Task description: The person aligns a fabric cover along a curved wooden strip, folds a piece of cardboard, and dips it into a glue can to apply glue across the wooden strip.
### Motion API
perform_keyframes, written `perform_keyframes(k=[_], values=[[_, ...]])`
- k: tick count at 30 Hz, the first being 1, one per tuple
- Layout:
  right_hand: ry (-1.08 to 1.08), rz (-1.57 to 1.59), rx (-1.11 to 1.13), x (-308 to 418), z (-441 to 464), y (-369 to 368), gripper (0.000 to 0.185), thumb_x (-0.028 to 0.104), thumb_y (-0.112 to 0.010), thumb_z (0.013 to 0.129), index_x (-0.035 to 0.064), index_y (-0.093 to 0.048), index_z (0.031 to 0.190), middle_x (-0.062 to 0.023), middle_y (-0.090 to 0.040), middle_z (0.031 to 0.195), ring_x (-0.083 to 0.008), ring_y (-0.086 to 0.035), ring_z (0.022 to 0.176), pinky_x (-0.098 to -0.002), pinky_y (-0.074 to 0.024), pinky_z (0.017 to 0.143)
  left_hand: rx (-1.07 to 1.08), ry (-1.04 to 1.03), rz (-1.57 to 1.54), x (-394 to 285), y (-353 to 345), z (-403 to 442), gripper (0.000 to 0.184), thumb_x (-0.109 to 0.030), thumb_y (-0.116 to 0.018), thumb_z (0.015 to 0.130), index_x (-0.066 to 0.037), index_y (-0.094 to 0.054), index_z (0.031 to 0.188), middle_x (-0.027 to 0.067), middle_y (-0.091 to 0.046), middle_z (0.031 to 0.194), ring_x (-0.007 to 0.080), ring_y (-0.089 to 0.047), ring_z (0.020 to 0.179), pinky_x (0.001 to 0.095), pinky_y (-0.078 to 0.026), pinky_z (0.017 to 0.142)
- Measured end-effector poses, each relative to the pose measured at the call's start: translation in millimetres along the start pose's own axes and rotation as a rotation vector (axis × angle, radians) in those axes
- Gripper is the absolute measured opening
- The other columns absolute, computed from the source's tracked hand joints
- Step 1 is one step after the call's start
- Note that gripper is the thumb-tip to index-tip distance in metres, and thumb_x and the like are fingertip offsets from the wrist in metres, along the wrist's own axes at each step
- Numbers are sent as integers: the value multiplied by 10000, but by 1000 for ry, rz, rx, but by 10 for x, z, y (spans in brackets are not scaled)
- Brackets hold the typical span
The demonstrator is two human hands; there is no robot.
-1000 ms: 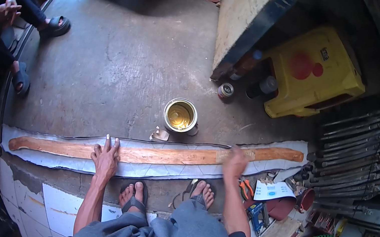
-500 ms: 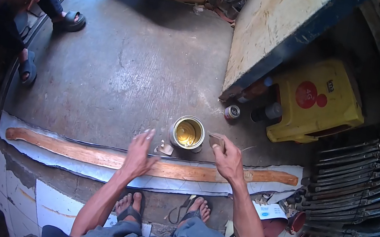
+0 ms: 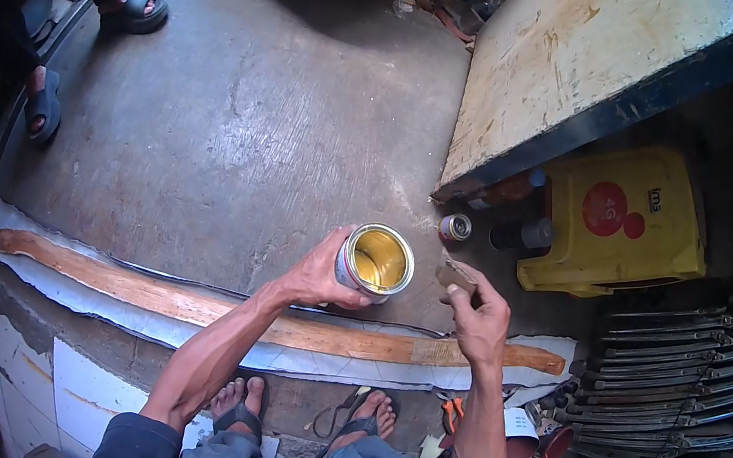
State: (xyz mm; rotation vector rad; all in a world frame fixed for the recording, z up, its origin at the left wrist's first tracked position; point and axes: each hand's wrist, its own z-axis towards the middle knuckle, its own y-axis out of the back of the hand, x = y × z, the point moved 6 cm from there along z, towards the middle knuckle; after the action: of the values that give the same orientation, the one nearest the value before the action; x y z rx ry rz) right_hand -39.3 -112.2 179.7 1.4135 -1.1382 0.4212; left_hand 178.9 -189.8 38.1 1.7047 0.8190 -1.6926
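Note:
My left hand [image 3: 320,272] is wrapped round the left side of an open metal can [image 3: 382,250], which has a golden-yellow inside. What lies at its bottom is hard to make out. Between thumb and fingers, my right hand [image 3: 480,322] pinches a small flat brown piece [image 3: 456,277], just right of the can; its material is unclear. Below both hands, a long, slightly curved wooden strip [image 3: 177,302] lies across a white sheet [image 3: 112,309] on the floor. A paler patch marks the strip near my right forearm.
A small closed can [image 3: 455,227] stands near the pale board [image 3: 573,89], with a yellow plastic stool [image 3: 627,226] beyond. Curved metal bars [image 3: 673,381] are stacked at right, above orange-handled pliers [image 3: 452,414] and clutter. A seated person's sandalled feet [image 3: 135,14] are at far left.
My left hand has moved right and taken hold of the can, which is now slightly tilted and shifted. My right hand, still pinching the flat piece, has moved a little right.

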Motion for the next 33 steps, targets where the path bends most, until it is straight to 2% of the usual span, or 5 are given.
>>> perform_keyframes(k=[9, 15, 20, 24, 33], values=[[145, 197, 53, 654, -169, 66, 351, 46, -635, 933, -10, -680, 1277, -81, -673, 1064, -138, -704, 859, -255, -526, 698, 7, -37, -133, -516, 153, -299, 1192, -311, -984, 589, 20, -307, 1513, 156, -507, 1412, 269, -482, 1357, 397, -331, 1183], [280, 226, 231, 1112, -540, 78, 339, -2, -650, 875, -22, -713, 1208, -113, -740, 1044, -129, -708, 820, -261, -550, 699, -214, -444, 402, -1037, 283, -721, 1196, -309, -997, 543, -71, -328, 1504, 212, -448, 1469, 416, -417, 1397, 510, -340, 1182], [749, -338, 171, 1403, -845, -495, 290, 95, -686, 834, 147, -766, 1107, -100, -765, 975, -277, -741, 732, -393, -610, 611, -356, -555, 572, -1277, 289, -918, 1139, -316, -980, 580, -111, -339, 1499, 181, -452, 1479, 407, -412, 1405, 547, -341, 1155], [711, -789, 169, 1193, -756, -941, 106, 161, -687, 832, 85, -709, 903, -89, -722, 875, -306, -734, 664, -436, -590, 544, -379, -614, 743, -1450, 187, -1000, 1093, -359, -960, 587, -117, -374, 1478, 158, -454, 1492, 382, -427, 1390, 553, -354, 1099], [935, -912, 368, 1256, -827, -935, 131, 132, -643, 837, 68, -734, 905, -117, -735, 876, -297, -745, 695, -417, -592, 565, -63, -520, 767, -1735, 255, -936, 1100, -324, -961, 555, -120, -400, 1479, 146, -486, 1458, 371, -436, 1395, 529, -363, 1103]])
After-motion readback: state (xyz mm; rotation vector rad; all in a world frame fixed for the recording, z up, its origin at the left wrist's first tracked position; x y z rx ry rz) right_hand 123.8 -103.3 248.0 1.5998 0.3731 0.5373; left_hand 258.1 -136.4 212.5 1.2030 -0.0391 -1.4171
